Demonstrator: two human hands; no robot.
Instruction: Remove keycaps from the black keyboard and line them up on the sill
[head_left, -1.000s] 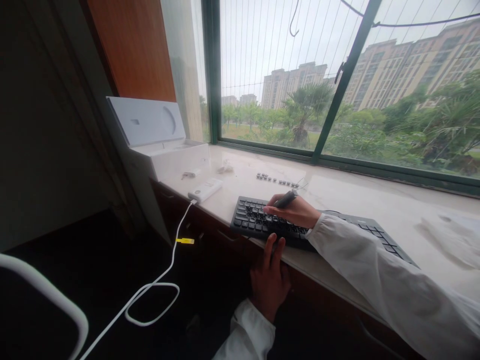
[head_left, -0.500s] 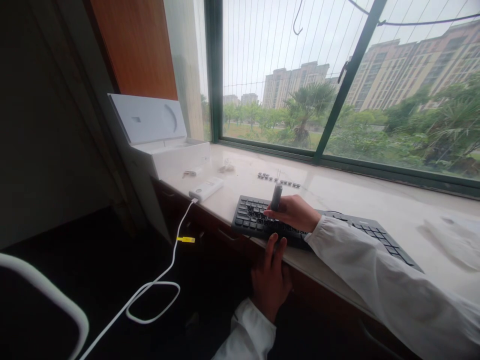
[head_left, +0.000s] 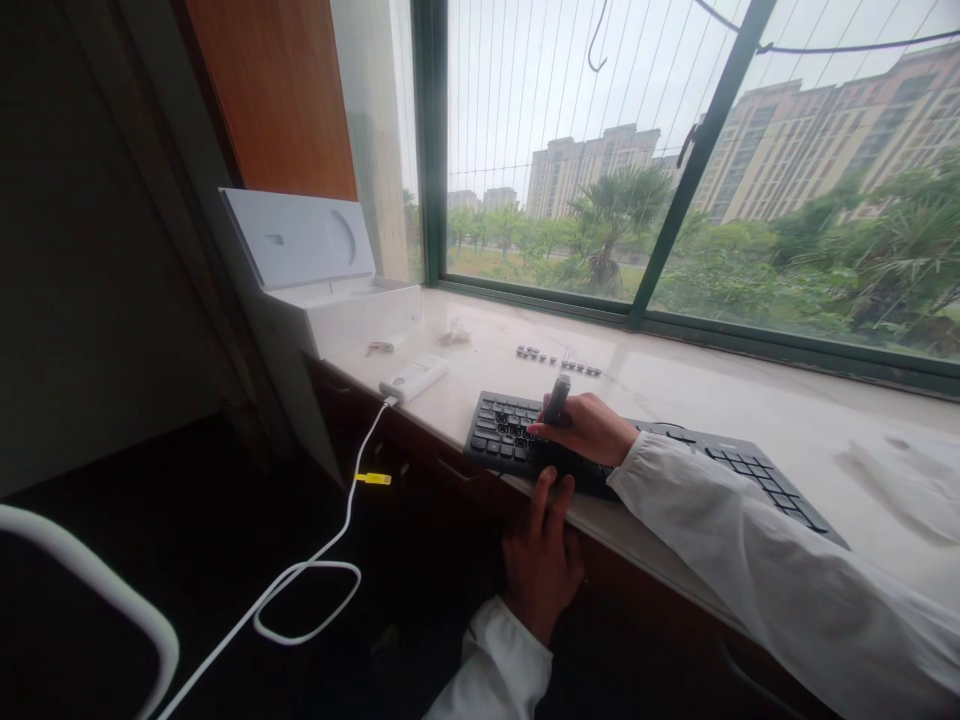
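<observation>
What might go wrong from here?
The tool in the right hand is over the keyboard; a slip might scratch keys.
Beyond it, small pieces lie loose in a row, so a knock could scatter them.
The cable hangs from the white device near the sill's edge; a snag might pull it down.

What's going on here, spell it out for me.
A person's right hand grips a dark-handled tool, wire end up, over a black keyboard. The left hand has its fingertips at the near edge. Loose keycaps lie in a line on the windowsill behind; the keyboard seems to lack some.
</observation>
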